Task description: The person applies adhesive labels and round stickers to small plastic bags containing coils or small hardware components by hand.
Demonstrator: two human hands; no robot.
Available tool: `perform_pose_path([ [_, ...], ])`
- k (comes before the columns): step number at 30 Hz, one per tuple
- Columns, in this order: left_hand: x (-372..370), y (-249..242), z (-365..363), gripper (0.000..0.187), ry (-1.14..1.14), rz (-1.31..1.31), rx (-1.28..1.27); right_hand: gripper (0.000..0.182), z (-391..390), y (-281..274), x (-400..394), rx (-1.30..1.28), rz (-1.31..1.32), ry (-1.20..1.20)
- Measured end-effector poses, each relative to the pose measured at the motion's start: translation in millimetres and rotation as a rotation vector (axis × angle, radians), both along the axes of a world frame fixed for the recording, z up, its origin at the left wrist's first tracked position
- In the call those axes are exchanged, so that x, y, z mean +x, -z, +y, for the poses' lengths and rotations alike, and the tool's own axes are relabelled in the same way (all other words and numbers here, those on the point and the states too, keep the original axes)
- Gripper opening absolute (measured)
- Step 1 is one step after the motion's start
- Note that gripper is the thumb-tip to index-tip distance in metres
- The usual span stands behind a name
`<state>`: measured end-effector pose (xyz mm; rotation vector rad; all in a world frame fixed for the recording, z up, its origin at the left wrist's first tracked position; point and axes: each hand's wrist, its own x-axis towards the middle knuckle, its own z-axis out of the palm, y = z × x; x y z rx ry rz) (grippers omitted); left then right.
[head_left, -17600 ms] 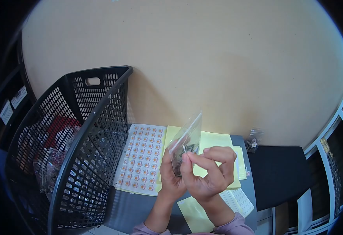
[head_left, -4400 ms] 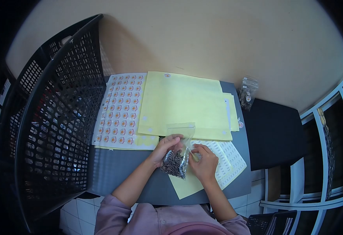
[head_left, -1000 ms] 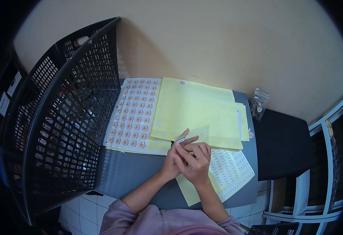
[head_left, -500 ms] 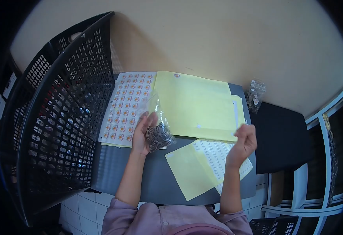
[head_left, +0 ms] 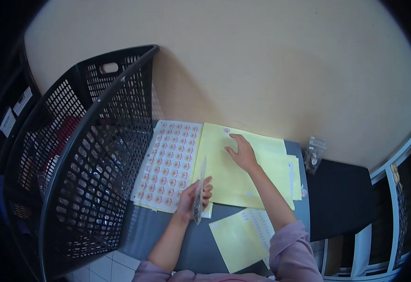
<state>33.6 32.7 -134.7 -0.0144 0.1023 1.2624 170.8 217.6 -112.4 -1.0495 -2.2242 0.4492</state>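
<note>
My left hand (head_left: 189,199) grips a clear plastic bag (head_left: 199,203) by its side, now turned almost edge-on. Dark striped pieces fill its lower part. Over a large yellow backing sheet (head_left: 271,174), my right hand (head_left: 243,155) reaches out with thumb and index finger apart and nothing between them. Its index fingertip is right beside a single small round sticker (head_left: 227,130) near the sheet's top edge. To the left lies a white sheet of round stickers (head_left: 171,157) in rows, orange in the middle.
A tall black perforated basket (head_left: 97,160) stands at the left. Smaller yellow and white label sheets (head_left: 236,239) lie at the table's front. Beside the wall at right is a small zip bag (head_left: 314,155), near a black surface (head_left: 339,197) and white shelving (head_left: 398,207).
My right hand has moved left and away from me, to the sticker on the yellow sheet, and its fingers have opened. The bag has turned edge-on. The view has tilted up.
</note>
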Motion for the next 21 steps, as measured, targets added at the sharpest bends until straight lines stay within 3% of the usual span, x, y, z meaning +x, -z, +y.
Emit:
perform_pose_path([
  [10, -3, 6, 1, 0.041, 0.015, 0.011, -0.024, 0.037, 45, 25, -24, 0.144, -0.058, 0.076],
  [16, -5, 4, 1, 0.047, 0.033, 0.037, -0.025, 0.042, 43, 24, -21, 0.166, 0.045, 0.04],
  [21, -4, 1, 0, 0.052, 0.036, -0.003, 0.095, 0.063, 32, 10, -26, 0.165, -0.132, 0.097],
])
